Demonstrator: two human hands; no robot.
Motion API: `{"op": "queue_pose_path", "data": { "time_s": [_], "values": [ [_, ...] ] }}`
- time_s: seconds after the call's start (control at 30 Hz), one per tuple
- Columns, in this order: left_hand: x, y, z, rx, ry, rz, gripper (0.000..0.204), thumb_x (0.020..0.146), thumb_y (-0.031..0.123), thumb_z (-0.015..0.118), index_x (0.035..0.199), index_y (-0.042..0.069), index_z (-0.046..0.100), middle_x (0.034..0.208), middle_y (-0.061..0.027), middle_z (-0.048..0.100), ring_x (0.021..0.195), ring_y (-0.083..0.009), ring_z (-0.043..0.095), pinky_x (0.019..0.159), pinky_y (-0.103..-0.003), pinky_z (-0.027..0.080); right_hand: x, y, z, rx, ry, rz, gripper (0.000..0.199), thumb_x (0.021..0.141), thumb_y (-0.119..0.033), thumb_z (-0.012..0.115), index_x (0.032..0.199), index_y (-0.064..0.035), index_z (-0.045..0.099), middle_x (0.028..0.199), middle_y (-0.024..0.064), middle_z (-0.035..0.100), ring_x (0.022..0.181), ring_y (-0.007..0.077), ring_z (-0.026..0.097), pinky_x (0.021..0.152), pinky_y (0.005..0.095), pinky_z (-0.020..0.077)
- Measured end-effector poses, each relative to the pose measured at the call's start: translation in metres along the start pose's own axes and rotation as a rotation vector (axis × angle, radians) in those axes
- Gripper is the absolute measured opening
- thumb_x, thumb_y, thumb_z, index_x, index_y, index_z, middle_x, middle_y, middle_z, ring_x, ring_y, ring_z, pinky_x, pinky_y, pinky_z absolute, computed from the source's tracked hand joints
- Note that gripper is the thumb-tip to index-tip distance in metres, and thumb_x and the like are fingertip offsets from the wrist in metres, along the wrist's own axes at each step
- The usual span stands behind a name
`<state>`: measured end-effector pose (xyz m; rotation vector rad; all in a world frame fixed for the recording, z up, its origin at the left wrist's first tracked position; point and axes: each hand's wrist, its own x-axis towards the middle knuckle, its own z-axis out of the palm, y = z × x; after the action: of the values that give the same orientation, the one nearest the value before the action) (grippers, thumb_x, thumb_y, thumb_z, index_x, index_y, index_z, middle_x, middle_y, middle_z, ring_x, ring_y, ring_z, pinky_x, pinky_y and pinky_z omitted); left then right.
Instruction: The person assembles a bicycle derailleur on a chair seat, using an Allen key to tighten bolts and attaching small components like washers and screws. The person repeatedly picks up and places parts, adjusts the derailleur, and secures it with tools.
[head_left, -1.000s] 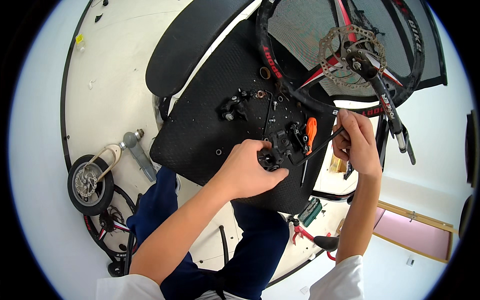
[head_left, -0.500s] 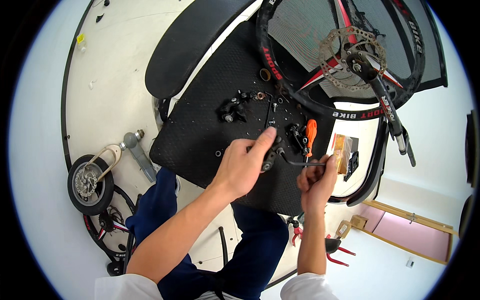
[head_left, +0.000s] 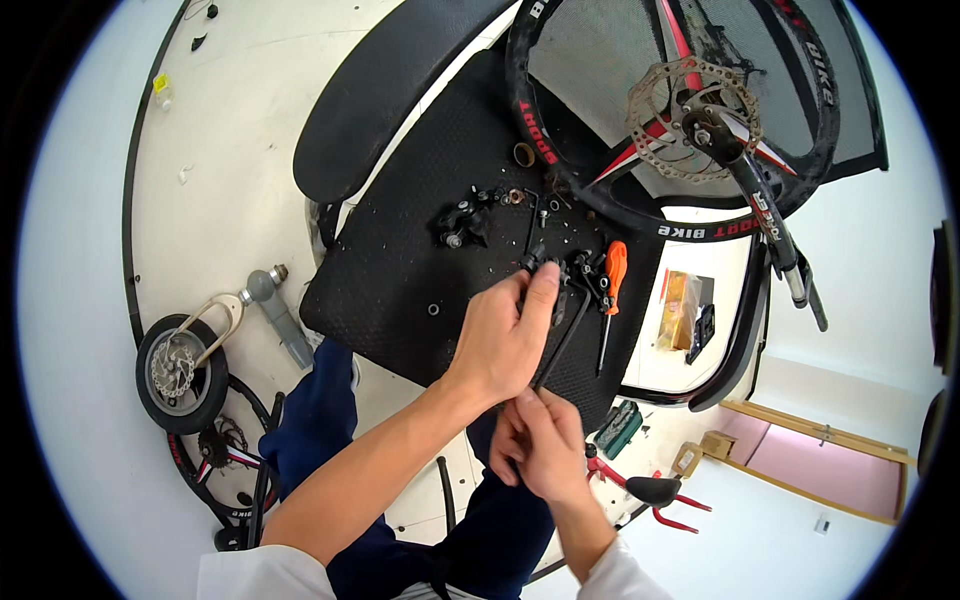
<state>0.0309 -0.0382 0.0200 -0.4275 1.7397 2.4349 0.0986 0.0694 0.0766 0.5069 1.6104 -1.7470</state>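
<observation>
My left hand is closed on a black bicycle brake caliper, held low over the black chair seat. Fingers and thumb hide much of the caliper. Lower right of it, my right hand grips the long arm of a black hex key, whose bent end reaches up to the caliper. An orange-handled screwdriver lies on the seat, right of the caliper, next to another black mechanical part. A second black caliper and a smaller hex key lie farther off.
A wheel with a disc rotor and fork leans on the chair's mesh back. Small bolts and rings, including a washer, lie on the seat. A small wheel stands on the floor at left. A green case lies at lower right.
My right hand has swung down and left, turning the hex key from pointing right to pointing down toward me. My left hand keeps hold of the caliper, which has shifted slightly.
</observation>
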Motion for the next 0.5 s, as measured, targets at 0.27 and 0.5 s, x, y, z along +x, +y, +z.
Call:
{"op": "queue_pose_path", "data": {
  "time_s": [0.27,0.5],
  "values": [
    [-0.004,-0.002,0.004,-0.495,-0.353,-0.347,0.027,0.097,0.033,0.052,0.102,0.007,0.053,0.089,0.0046,0.049,0.080,-0.0053,0.046,0.068,-0.021,0.040,-0.014,-0.076,0.004,0.279,-0.157,0.355,0.041,0.105,-0.035,0.035,0.077,-0.0063,0.042,0.046,0.0049,0.034,0.029,0.0199,0.036,0.029,0.0319,0.0296],
    [-0.005,-0.006,0.001,-0.018,-0.405,-0.210,0.044,0.096,0.033,0.048,0.112,-0.008,0.050,0.079,-0.0155,0.057,0.080,-0.0222,0.055,0.076,-0.036,0.042,0.009,-0.134,-0.024,-0.404,0.068,-0.250,0.065,0.104,-0.043,0.035,0.056,-0.0026,0.048,0.043,0.0116,0.050,0.033,0.0219,0.052,0.033,0.0280,0.0392]
  ]
}}
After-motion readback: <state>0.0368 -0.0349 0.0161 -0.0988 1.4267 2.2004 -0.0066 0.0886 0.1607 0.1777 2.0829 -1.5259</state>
